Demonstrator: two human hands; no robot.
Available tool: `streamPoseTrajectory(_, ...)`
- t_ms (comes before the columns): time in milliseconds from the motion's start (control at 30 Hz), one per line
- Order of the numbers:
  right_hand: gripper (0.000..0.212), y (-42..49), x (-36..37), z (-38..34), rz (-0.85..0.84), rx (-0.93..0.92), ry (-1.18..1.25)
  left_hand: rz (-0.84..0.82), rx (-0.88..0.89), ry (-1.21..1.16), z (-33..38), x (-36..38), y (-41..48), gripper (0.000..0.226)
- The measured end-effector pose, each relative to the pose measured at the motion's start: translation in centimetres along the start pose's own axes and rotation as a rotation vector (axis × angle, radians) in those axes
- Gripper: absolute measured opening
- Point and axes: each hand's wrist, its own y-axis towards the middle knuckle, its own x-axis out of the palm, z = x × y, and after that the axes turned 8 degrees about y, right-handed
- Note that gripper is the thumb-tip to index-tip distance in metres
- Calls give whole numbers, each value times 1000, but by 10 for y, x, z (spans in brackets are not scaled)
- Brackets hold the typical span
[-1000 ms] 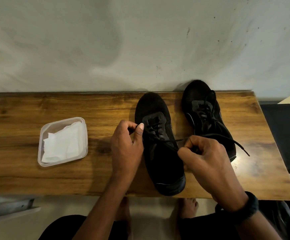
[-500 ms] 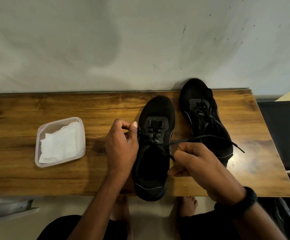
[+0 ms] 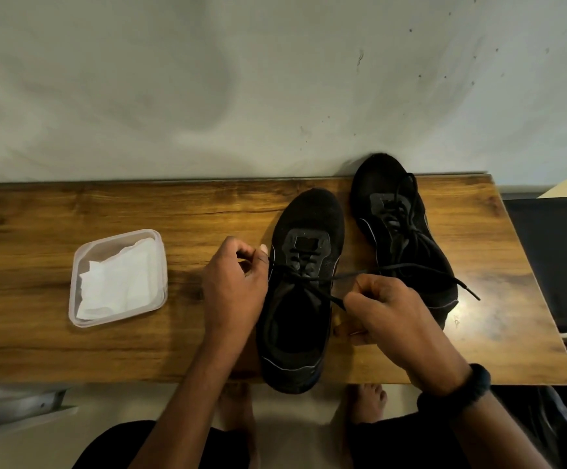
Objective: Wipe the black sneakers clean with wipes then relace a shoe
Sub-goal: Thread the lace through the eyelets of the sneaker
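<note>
The nearer black sneaker (image 3: 304, 309) lies on the wooden surface (image 3: 55, 350) with its long axis running from the front edge toward the pale wall (image 3: 207, 96). Its rounded toe points at the wall and leans slightly right, and its heel juts just over the front edge. The upper looks like matte knit fabric, with a smoother grey panel round the eyelets and a thin pale line along the sole.

The hands are apart, one on each side of this sneaker. The left hand (image 3: 233, 289) sits against its left flank, thumb and forefinger pinching the thin black lace (image 3: 295, 274) near the eyelets. The right hand (image 3: 387, 309), with a dark wristband (image 3: 454, 387), is curled just right of the sneaker's opening and pinches a strand of the same lace. Another strand runs rightward over the second sneaker (image 3: 400, 231), its tip ending above the surface.

That second sneaker, laced, lies right of the first, its toe against the wall and its heel angled right.

Well left of the nearer sneaker sits a square, round-cornered clear plastic tub (image 3: 76, 286) holding crumpled white wipes (image 3: 116, 282).
</note>
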Motion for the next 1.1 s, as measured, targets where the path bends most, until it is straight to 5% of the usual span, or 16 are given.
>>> streamPoseTrajectory(100, 14, 3, -2, 3, 30, -23, -113, -85, -4, -20, -2, -2, 1, 15)
streamPoseTrajectory(200, 20, 2, 0, 3, 47, -43, -58, -154, 221, -57, -1, -8, 4, 41)
streamPoseTrajectory(300, 22, 0, 4, 3, 148, -228, 9, -445, 485, -6, -2, -18, 6, 51)
streamPoseTrajectory(367, 21, 0, 7, 3, 235, -382, 92, -608, 506, 11, -6, -19, 4, 49)
streamPoseTrajectory(533, 27, 2, 8, -18, 86, -345, 782, -511, 540, 21, -11, -10, 0, 30)
streamPoseTrajectory(667, 22, -5, -5, -24, 89, -451, 929, -415, 531, -1, -10, -8, 0, 29)
streamPoseTrajectory(800, 27, -14, -29, -27, 259, -630, 889, -354, 541, 53, -4, -6, -4, 32)
streamPoseTrajectory(967, 30, -17, -40, -30, 473, -724, 815, -479, 485, -13, -4, -12, -3, 40)
streamPoseTrajectory(1100, 26, -20, -22, -27, 353, -736, 577, -508, 365, -116, -10, -17, 3, 26)
